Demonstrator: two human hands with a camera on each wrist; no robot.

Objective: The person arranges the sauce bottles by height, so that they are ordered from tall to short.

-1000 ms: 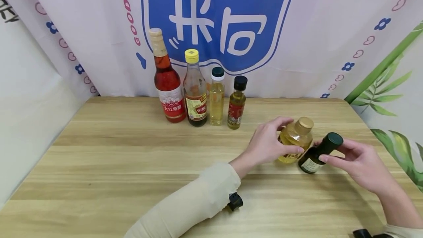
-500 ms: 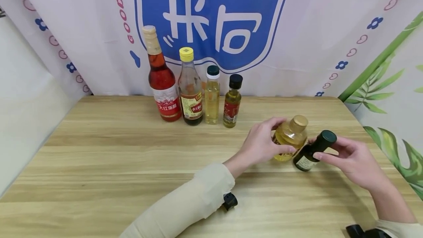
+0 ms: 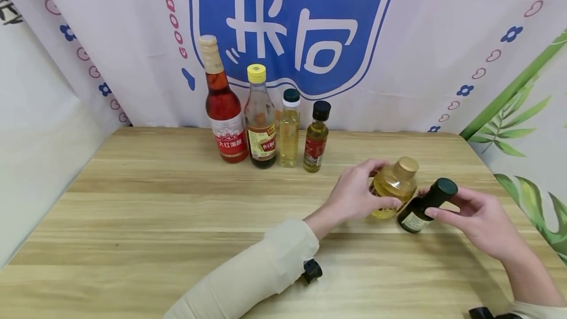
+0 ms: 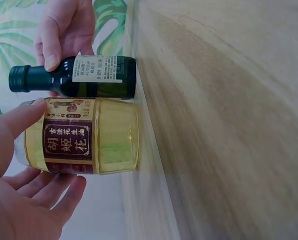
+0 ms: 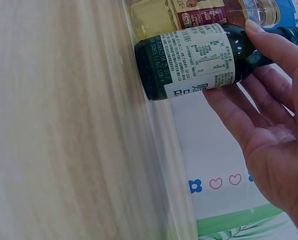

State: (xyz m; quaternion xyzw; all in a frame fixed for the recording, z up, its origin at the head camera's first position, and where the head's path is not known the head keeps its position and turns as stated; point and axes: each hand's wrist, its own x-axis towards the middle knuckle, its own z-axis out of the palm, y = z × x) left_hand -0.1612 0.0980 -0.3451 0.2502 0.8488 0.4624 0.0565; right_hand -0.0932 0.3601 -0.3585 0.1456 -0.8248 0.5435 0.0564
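Note:
My left hand [image 3: 354, 193] holds a squat clear bottle of yellow peanut oil [image 3: 392, 186] with a gold cap, thumb on the near side and fingers round the far side. Its maroon and cream label [image 4: 66, 140] shows in the left wrist view. Just right of it, my right hand [image 3: 485, 220] grips a small dark green bottle [image 3: 414, 218] by its upper part, thumb in front. This bottle leans to the right, its base close to the table and beside the oil bottle. A pale printed label [image 5: 201, 57] wraps its body in the right wrist view.
A row stands at the table's back: a tall red vinegar bottle [image 3: 223, 107], a yellow-capped bottle [image 3: 262, 137], a slim pale-yellow bottle [image 3: 290, 137] and a small black-capped bottle [image 3: 316, 144]. Behind the wooden table [image 3: 155, 220] hangs a printed cloth [image 3: 421, 63].
The head view shifts slightly left and right between frames. Both hands keep their grip, and the bottles stay in about the same places on the table.

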